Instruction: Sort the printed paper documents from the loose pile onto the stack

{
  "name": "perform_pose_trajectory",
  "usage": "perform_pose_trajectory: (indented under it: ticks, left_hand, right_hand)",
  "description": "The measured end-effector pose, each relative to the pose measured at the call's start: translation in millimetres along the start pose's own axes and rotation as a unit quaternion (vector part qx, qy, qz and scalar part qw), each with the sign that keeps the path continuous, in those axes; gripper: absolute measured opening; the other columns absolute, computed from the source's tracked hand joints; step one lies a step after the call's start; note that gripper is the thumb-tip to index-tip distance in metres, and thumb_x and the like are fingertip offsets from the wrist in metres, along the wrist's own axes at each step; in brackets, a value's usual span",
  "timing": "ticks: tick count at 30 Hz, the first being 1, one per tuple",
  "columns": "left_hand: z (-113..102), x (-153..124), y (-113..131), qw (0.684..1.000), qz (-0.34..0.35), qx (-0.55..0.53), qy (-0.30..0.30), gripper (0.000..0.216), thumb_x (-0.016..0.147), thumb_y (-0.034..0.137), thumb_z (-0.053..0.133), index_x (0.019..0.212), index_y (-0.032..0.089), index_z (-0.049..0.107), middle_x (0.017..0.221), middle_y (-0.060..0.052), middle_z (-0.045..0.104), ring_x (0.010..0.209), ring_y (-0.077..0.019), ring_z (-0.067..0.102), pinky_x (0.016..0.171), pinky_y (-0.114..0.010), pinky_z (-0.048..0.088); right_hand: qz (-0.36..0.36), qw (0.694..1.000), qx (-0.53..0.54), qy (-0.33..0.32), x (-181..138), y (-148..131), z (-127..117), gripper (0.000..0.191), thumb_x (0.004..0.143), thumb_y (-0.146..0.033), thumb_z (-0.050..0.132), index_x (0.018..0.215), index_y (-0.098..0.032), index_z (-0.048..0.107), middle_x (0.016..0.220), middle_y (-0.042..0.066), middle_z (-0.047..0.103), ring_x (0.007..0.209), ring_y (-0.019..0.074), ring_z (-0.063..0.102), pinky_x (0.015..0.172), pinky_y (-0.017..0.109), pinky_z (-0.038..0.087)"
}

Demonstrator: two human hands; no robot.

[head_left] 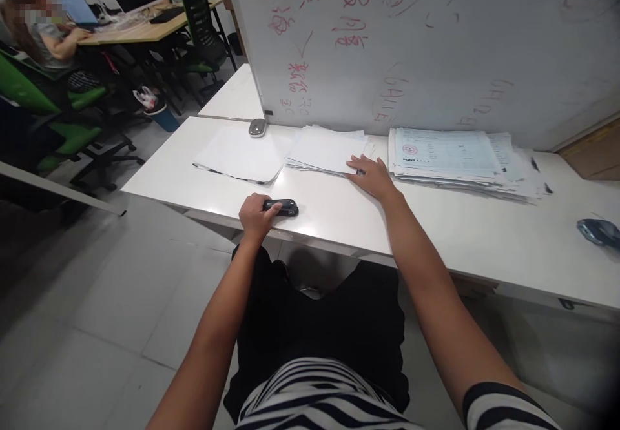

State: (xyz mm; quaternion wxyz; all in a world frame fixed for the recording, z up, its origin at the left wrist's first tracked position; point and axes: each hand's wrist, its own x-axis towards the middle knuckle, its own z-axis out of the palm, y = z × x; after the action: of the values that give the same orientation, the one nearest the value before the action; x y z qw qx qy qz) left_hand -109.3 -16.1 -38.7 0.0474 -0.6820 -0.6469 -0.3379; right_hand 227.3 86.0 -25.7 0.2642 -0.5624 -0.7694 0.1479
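My left hand (256,217) is closed around a black stapler (285,207) near the front edge of the white table. The stapler lies low against the tabletop, its free end pointing right. My right hand (371,177) has its fingers spread over the right front corner of a stack of white paper (327,149), touching it. To the left of that stack lie more white sheets (242,152), with a dark edge showing beneath. Right of my right hand stands a thick pile of printed papers (443,155), the top one bearing a red round stamp.
A whiteboard (416,49) with red writing rises behind the table (349,223). A grey-white rounded object (257,128) sits at the back left. A dark device (598,231) and a cardboard box (593,149) are at the right. Another person sits at a desk (145,30) far left.
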Motion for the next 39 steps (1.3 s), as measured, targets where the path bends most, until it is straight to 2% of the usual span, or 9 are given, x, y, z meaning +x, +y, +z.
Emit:
perform_pose_trajectory:
  ticks: [5,9,15,22,28,35,39]
  left_hand:
    - [0,0,0,1.000,0.004,0.008,0.006,0.049,0.085,0.064,0.040,0.082,0.020,0.062,0.079,-0.006,0.060,0.077,-0.0198,0.052,0.069,-0.031,0.035]
    - [2,0,-1,1.000,0.009,0.002,0.015,0.049,0.085,0.063,0.041,0.081,0.019,0.062,0.079,-0.006,0.060,0.077,-0.0191,0.052,0.068,-0.030,0.035]
    - [2,1,-1,1.000,0.011,-0.001,0.021,0.047,0.085,0.062,0.044,0.081,0.019,0.063,0.078,-0.006,0.060,0.076,-0.0190,0.052,0.068,-0.030,0.035]
    - [2,0,-1,1.000,0.004,-0.004,0.016,0.041,0.084,0.057,0.049,0.081,0.019,0.063,0.079,-0.005,0.060,0.077,-0.0192,0.052,0.069,-0.030,0.035]
    - [1,0,0,0.999,0.014,-0.010,0.027,0.041,0.085,0.057,0.049,0.080,0.019,0.063,0.077,-0.005,0.060,0.077,-0.0188,0.052,0.069,-0.030,0.035]
    - [1,0,0,1.000,0.009,-0.012,0.023,0.041,0.085,0.058,0.048,0.080,0.019,0.063,0.078,-0.005,0.060,0.077,-0.0191,0.051,0.068,-0.030,0.035]
    - [1,0,1,0.999,0.015,-0.012,0.028,0.043,0.085,0.059,0.047,0.079,0.019,0.063,0.078,-0.006,0.060,0.076,-0.0191,0.051,0.068,-0.031,0.035]
  right_hand:
    - [-0.003,1.000,-0.002,-0.001,-2,-1,-1,0.036,0.087,-0.036,0.056,0.122,-0.029,0.060,0.140,0.003,0.050,0.135,0.0255,0.037,0.111,0.056,0.013]
    - [-0.005,1.000,-0.020,0.010,-2,-4,-1,0.033,0.090,-0.027,0.049,0.121,-0.029,0.061,0.135,0.002,0.055,0.132,0.0243,0.042,0.110,0.055,0.017]
    - [-0.027,0.996,-0.088,-0.006,-5,-11,-3,0.037,0.088,-0.031,0.052,0.123,-0.024,0.059,0.137,0.004,0.053,0.131,0.0285,0.043,0.108,0.052,0.024]
    - [-0.074,0.982,-0.168,-0.032,-12,-22,-10,0.038,0.092,-0.027,0.043,0.127,-0.018,0.055,0.140,0.012,0.049,0.129,0.0328,0.045,0.096,0.049,0.039]
    - [-0.065,0.986,-0.144,-0.043,-12,-19,-13,0.037,0.093,-0.026,0.043,0.128,-0.021,0.055,0.140,0.009,0.049,0.129,0.0312,0.045,0.096,0.048,0.043]
    - [-0.051,0.995,-0.076,-0.036,-14,-12,-12,0.037,0.094,-0.029,0.042,0.127,-0.022,0.057,0.139,0.005,0.050,0.132,0.0277,0.042,0.102,0.045,0.040]
    - [-0.051,0.996,-0.065,-0.017,-12,-12,-10,0.034,0.094,-0.029,0.042,0.120,-0.021,0.062,0.132,0.006,0.058,0.127,0.0269,0.048,0.100,0.042,0.042]
